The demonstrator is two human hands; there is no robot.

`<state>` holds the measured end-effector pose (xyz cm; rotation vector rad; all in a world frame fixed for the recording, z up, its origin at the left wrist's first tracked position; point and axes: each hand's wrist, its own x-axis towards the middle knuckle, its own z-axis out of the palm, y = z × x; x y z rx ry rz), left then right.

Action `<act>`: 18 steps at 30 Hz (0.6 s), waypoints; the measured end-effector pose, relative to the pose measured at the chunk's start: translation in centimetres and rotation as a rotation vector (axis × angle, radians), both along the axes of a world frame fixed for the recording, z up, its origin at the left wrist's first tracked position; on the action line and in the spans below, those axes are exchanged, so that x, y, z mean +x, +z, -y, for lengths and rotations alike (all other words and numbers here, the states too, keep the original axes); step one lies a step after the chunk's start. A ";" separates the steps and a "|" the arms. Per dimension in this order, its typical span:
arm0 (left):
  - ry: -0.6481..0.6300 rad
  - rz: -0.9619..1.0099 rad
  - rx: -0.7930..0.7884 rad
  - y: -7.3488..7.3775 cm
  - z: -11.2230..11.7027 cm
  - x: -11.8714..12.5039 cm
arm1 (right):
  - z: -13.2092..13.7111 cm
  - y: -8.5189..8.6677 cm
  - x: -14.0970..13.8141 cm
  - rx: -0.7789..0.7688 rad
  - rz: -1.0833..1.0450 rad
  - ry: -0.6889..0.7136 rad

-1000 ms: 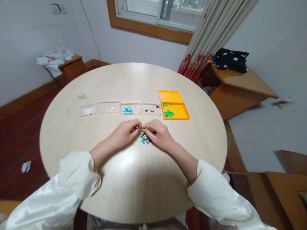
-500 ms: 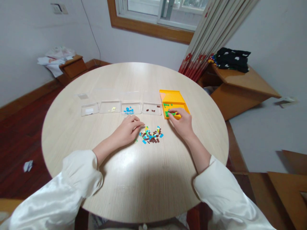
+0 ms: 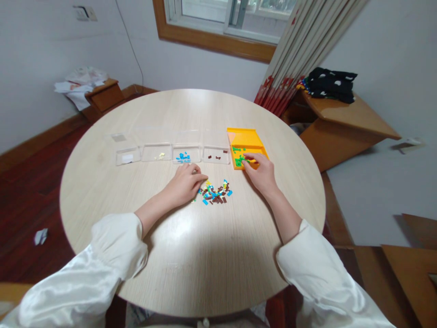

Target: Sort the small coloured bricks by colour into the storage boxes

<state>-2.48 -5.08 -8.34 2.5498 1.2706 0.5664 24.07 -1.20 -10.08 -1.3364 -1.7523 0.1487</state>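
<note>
A mixed pile of small building bricks (image 3: 217, 197), in brown, blue, yellow, white and green, lies on the round table (image 3: 205, 259). At the pile's far left edge is my left hand (image 3: 187, 183), thumb and forefinger pinched together; anything between the tips is too small to make out. My right hand (image 3: 261, 173) hovers over the front of the open yellow box (image 3: 253, 165), thumb and forefinger slightly apart with nothing seen between them. Beside those fingertips, green bricks (image 3: 240, 161) lie in the box.
Left of the yellow box stand clear boxes with open lids: one with brown bricks (image 3: 217, 157), one with blue bricks (image 3: 183, 157), one with pale yellow bricks (image 3: 161, 156). The leftmost clear box (image 3: 127, 157) holds something white.
My right hand has drawn back slightly to the right, uncovering more green bricks. My left fingertips have shifted slightly right along the pile's far edge.
</note>
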 end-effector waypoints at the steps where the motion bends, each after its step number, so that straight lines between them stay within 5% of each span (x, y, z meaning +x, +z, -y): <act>1: 0.017 0.006 0.011 -0.1 -0.1 -0.1 | 0.1 0.1 -0.1 -0.004 0.002 0.003; 18: 0.105 0.014 -0.010 -0.2 -0.3 -0.3 | 1.6 0.9 -2.5 0.045 0.029 0.109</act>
